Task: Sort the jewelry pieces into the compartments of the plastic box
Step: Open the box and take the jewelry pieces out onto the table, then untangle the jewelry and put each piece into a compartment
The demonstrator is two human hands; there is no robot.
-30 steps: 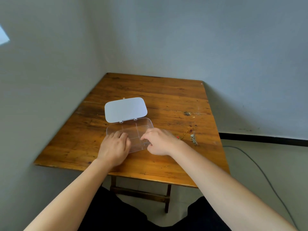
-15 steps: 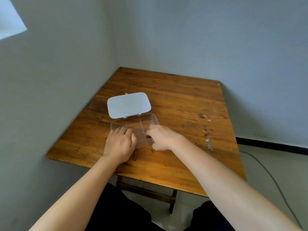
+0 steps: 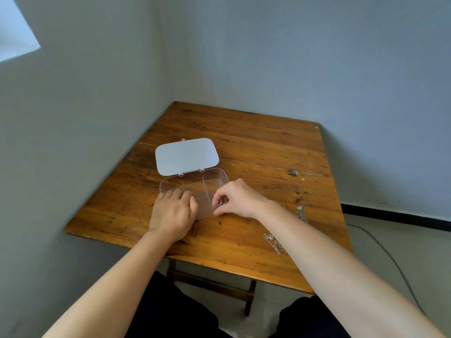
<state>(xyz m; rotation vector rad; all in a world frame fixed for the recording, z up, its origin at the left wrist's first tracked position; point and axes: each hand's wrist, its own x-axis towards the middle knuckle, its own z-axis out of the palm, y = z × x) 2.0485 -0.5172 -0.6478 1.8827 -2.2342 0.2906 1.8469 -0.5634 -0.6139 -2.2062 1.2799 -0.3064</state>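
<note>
The right hand (image 3: 238,200), grip pinched on a small silver piece (image 3: 219,205) over the plastic box (image 3: 195,189) (left hand (image 3: 173,212) flat, steadying), should next release it into the near-right compartment.

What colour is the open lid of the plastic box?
Pale bluish white; the lid shows clearly in the head view.
</note>
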